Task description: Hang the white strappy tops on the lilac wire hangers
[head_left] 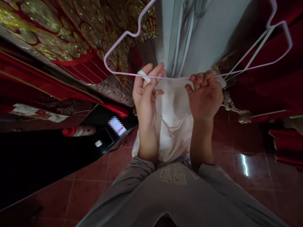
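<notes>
Hanger [176,78] stretches between and past the right hand [205,96] — curled around it — and the left hand [145,93], apparently pinching it, a white strip [144,76] across the fingers.

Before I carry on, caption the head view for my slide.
Left hand and right hand at a pale hanger, white cloth showing between them.

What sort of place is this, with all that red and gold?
Probably a dressing room or a shop for festive clothes: a red garment with glittering gold decoration fills the upper left, dark red cloth is on the right, and a lilac clothes hanger is in front.
</notes>
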`<state>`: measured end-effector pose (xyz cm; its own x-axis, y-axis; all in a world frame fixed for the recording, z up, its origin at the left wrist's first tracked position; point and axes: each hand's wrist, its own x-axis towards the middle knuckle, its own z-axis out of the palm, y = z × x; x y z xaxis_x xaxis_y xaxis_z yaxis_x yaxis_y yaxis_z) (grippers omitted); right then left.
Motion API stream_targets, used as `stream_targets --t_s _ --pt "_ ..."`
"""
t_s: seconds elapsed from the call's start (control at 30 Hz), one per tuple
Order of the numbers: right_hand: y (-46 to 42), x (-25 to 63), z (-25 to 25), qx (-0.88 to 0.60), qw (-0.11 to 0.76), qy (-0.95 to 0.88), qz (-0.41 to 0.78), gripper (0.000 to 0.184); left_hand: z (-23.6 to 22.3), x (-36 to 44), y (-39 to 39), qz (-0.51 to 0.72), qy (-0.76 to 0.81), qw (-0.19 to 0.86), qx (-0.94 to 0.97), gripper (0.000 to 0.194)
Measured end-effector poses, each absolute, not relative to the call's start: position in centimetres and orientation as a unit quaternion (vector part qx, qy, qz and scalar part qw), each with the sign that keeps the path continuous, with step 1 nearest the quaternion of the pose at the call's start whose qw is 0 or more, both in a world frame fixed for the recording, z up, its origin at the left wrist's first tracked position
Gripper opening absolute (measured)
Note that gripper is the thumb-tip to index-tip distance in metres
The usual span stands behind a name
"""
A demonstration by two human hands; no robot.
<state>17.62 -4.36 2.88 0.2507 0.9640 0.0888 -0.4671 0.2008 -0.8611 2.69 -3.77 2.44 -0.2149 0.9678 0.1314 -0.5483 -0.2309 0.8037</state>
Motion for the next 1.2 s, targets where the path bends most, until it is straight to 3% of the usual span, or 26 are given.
stream_targets --t_s 0.1,0.23,0.43,0.53,0.6,0.8,1.0,1.2 --pt "-3.9 17.8 2.5 -0.358 0.720 -0.326 0.498 0.026 2.5 3.4 -4.2 0.703 0.315 0.543 0.333 0.015" --pt "-2.9 19.1 2.6 -0.391 0.718 -0.331 0.471 0.023 2.3 3.7 -4.1 0.703 0.319 0.529 0.351 0.026" --pt "-1.9 21.8 2.9 -0.459 0.844 -0.226 0.160 0.032 2.1 3.1 -3.6 0.696 0.352 0.517 0.352 0.034" --pt "-2.0 23.2 2.3 -0.477 0.854 -0.195 0.074 0.027 2.0 3.0 -3.3 0.703 0.332 0.519 0.355 0.027" --pt "-2.1 23.9 1.9 -0.500 0.836 -0.217 0.070 0.020 1.9 3.0 -3.1 0.708 0.310 0.517 0.368 0.023" --pt "-2.0 23.3 1.4 -0.455 0.820 -0.325 0.123 0.026 1.1 2.8 -2.6 0.714 0.289 0.512 0.379 0.020" --pt "-2.4 23.3 1.0 -0.448 0.781 -0.381 0.209 0.012 1.1 2.8 -2.5 0.732 0.231 0.519 0.377 0.011" --pt "-2.5 24.4 4.1 -0.419 0.772 -0.448 0.165 0.017 1.1 2.7 -2.3 0.722 0.269 0.507 0.386 0.018"
